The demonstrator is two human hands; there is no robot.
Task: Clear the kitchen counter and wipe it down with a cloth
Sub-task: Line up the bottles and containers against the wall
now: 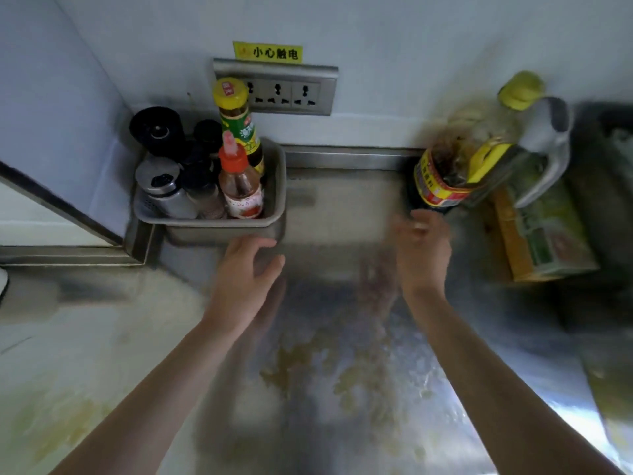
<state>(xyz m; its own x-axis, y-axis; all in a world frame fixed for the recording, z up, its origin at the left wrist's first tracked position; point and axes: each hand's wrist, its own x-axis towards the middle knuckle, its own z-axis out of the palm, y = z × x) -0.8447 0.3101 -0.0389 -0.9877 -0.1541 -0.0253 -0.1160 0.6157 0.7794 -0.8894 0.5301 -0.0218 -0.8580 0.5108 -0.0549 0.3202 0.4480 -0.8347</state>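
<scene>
A steel counter (342,214) with yellowish smears runs in front of me. At the back left stands a metal tray (275,186) holding several condiment bottles and shakers, among them a yellow-capped sauce bottle (236,121) and an orange-capped bottle (239,180). My left hand (245,279) hovers open just in front of the tray's near right corner. My right hand (423,248) is blurred, fingers apart, just below a dark sauce bottle (442,176) with a yellow-red label. A big oil jug (534,149) with a yellow cap leans behind that bottle. No cloth is in view.
A wall socket strip (277,92) with a yellow warning label sits above the tray. A yellow-green carton (544,234) lies at the right under the jug. A sink edge (606,159) shows at far right. A window ledge (51,214) runs on the left.
</scene>
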